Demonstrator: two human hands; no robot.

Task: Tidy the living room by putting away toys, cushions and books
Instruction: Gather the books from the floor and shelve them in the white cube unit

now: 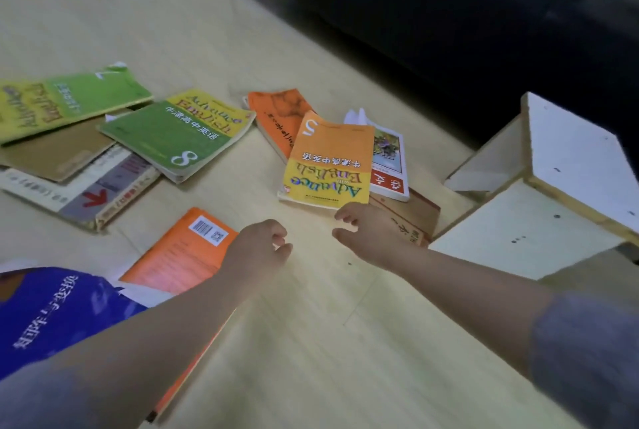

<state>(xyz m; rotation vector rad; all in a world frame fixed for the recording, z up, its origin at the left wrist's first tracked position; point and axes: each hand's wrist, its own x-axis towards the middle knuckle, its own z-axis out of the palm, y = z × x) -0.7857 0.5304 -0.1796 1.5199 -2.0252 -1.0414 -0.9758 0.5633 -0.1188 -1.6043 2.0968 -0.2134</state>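
Several books lie scattered on the pale wooden floor. An orange and yellow book marked 5 (328,162) tops a small pile at centre right. My right hand (366,231) hovers just below its near edge, fingers curled apart, holding nothing. My left hand (259,249) hangs loosely curled and empty over the corner of an orange book with a barcode (183,256). A green book marked 8 (179,135) and a green and yellow book (65,100) lie on the left pile. A blue book (52,307) is at the lower left.
A white wooden box or stool (553,193) lies tipped over at the right. A dark sofa (432,14) on thin legs fills the top right. A brown book (411,218) lies under the right pile, against the box.
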